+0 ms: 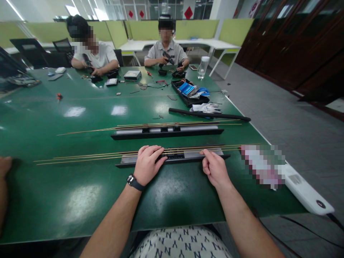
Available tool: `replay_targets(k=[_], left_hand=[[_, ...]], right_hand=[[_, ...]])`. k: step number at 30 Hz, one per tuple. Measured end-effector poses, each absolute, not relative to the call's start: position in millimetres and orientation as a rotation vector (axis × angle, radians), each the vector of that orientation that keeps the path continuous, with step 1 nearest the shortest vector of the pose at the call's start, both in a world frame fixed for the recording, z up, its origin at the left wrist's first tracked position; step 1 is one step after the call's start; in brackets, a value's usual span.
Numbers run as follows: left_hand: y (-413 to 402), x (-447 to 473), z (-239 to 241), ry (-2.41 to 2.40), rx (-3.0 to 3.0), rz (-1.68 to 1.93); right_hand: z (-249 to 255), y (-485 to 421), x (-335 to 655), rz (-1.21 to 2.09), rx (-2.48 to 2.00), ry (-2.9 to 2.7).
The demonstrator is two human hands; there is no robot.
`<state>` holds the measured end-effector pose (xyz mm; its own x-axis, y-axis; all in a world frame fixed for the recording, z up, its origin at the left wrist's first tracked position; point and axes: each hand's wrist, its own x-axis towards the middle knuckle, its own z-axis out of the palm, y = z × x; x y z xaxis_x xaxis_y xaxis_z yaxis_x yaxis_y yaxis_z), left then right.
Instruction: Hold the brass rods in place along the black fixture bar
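A long black channel piece (193, 154) with a grey inner face and black blocks inside lies before me. Several thin brass-coloured rods (88, 157) run lengthwise over it and stick out past both ends. My left hand (147, 162), with a watch on its wrist, grips the channel's middle: its fingers reach across the rods while the thumb is at the near side. Over the right part, my right hand (215, 167) is closed, its index fingertip at the rods; whether it pinches one is unclear. Behind lies a second, similar channel (193, 132) with more rods along it.
A black strip (228, 116), white gloves (205, 108) and a black tray (176, 84) holding blue items lie farther back. A white power strip (306, 190) is at the right edge. Two people work across the table; another person's arm (3, 186) shows at left.
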<state>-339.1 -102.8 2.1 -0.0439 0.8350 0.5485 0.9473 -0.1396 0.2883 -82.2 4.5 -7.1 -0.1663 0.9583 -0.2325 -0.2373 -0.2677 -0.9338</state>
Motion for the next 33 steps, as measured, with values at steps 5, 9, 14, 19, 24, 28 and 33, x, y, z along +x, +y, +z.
replay_targets(k=[5, 9, 14, 19, 24, 28, 33], left_hand=[[-102.8, -339.5, 1.5, -1.93, -2.033, -0.95], [-102.6, -339.6, 1.9, -1.936, -2.035, -0.957], [-102.7, -339.4, 1.6, -1.937, -2.032, -0.962], [-102.3, -340.2, 0.2, -1.924, -2.036, -0.948], [-101.6, -340.1, 0.0, -1.918, -2.034, -0.944], [-101.8, -339.7, 1.4, -1.922, -2.033, -0.951], [-101.6, -339.9, 1.7, -1.916, -2.038, -0.944]], right_hand=[[-7.6, 4.1, -82.0, 1.593, -1.124, -1.009], [-6.4, 3.9, -81.9, 1.59, -1.123, -1.012], [-6.5, 3.7, -81.8, 1.593, -1.125, -1.005], [-9.4, 4.4, -80.5, 1.594, -1.121, -1.01], [-11.4, 5.2, -79.6, 1.604, -1.119, -1.004], [-12.3, 5.3, -79.3, 1.595, -1.116, -1.014], [-13.6, 6.2, -79.2, 1.593, -1.109, -1.021]])
